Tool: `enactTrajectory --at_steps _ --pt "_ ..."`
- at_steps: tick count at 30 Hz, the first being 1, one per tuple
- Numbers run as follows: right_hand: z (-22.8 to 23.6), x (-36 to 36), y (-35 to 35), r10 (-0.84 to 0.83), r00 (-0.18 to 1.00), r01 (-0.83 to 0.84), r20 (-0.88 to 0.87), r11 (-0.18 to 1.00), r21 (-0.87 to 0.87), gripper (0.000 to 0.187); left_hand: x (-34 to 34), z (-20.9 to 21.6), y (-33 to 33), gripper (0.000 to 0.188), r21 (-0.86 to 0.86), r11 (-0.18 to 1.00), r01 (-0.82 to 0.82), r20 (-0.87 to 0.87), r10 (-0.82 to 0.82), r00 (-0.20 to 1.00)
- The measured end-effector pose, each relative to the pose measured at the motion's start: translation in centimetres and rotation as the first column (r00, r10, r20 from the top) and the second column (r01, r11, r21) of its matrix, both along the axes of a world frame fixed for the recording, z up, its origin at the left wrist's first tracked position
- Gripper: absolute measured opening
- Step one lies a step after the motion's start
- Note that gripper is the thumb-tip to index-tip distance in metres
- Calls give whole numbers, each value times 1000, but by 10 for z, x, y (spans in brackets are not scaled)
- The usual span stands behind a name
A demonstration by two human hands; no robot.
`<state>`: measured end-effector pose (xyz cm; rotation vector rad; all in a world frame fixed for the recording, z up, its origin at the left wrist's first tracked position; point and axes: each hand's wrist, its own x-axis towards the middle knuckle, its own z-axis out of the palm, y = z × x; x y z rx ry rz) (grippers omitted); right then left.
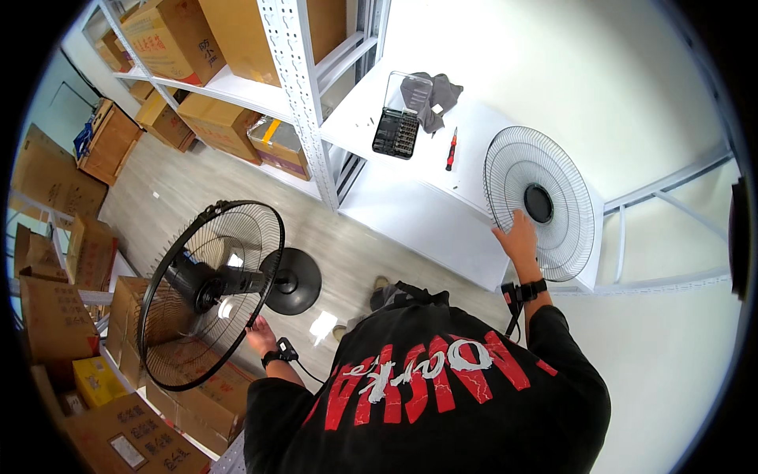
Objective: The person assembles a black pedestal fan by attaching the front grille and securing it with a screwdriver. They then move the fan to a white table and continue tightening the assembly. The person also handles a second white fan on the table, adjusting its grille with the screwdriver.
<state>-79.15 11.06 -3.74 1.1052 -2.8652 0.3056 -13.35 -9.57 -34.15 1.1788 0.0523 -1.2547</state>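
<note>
At the left a black standing fan (207,288) has its wire rear guard, with a dark round rim, facing up, and its motor shows through the middle. My left hand (261,337) is closed at the lower right part of that rim. To the right, a round wire fan grille (564,209) with a black centre disc stands tilted on the white shelf against the wall. My right hand (518,241) touches the grille's near left side, thumb and fingers apart. Both wrists wear dark straps with small devices. The fan's round base (294,283) rests on the floor.
On the white shelf lie an open bit set (395,133), a grey cloth (434,99) and a red-and-black screwdriver (452,149). Cardboard boxes (217,122) fill the rack behind. More boxes (126,434) and a yellow box (99,381) stand at the lower left.
</note>
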Motion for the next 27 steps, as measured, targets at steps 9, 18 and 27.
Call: enactTrajectory --at_steps 9,18,27 --pt "-65 13 70 35 972 -48 -230 997 -55 15 -7 13 1 41 -58 998 -24 -117 17 993" --pt "-10 -9 92 -75 938 -46 -339 940 -337 20 -7 18 -1 41 -55 998 -32 -203 20 979" --pt "111 -92 108 -387 776 -10 -499 783 -622 42 12 -17 -20 34 19 990 -143 -260 143 955"
